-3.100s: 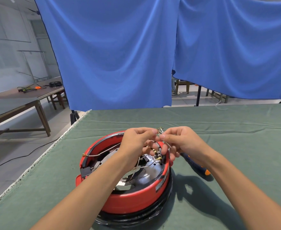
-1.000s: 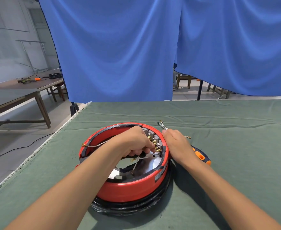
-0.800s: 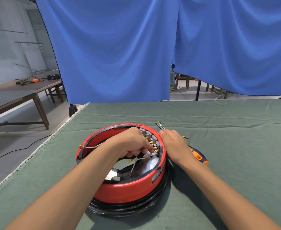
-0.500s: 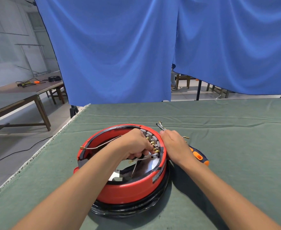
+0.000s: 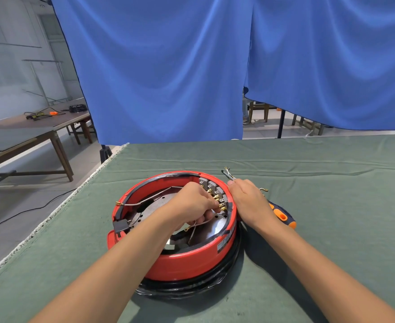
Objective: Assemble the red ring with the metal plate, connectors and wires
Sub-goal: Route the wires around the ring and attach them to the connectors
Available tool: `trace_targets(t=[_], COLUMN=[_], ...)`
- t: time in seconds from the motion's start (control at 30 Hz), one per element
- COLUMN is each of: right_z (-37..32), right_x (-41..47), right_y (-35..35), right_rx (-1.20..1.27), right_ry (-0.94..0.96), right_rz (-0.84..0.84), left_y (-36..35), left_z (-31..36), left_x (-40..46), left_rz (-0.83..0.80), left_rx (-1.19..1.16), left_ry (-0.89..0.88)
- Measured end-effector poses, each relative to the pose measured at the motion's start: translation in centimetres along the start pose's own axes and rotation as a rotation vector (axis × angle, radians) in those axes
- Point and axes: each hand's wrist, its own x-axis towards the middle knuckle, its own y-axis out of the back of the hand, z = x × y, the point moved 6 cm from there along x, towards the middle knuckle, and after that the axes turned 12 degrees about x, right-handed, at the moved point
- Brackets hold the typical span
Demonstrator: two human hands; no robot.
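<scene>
Your red ring (image 5: 187,259) sits on the green-clothed tabletop (image 5: 331,206), stacked on a black hoop (image 5: 192,287) that shows beneath its near edge. It looks like smooth moulded plastic, rigid and fairly light, so hold it by the outer wall rather than anything inside. Within the ring lies the metal plate (image 5: 154,203), a shiny, perforated disc, stiff and probably slippery under bare skin.

Your left hand (image 5: 192,206) reaches into the ring, its fingers curled and pinching a thin silvery wire (image 5: 199,223) close to the row of brass connectors (image 5: 218,201) on the ring's far-right inner wall. Those terminals are small and likely bend easily; grip each wire just behind its brass tip, not mid-length. The wires look springy and will flick if released.

Your right hand (image 5: 250,201) rests against the ring's outer right rim, fingers curled round a few spare wires (image 5: 228,174) that stick out beyond it. An orange-and-black screwdriver (image 5: 282,215) lies just right of the ring, partly under that wrist.
</scene>
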Motion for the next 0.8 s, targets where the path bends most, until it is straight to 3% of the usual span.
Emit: trace_targets(t=[0.8], right_z=[-0.46], right_x=[0.47], right_y=[-0.10], right_rx=[-0.065], right_ry=[0.105], right_rz=[-0.097], left_y=[-0.34], left_z=[0.06], left_x=[0.50], left_rz=[-0.044], left_rx=[-0.051], left_ry=[-0.085])
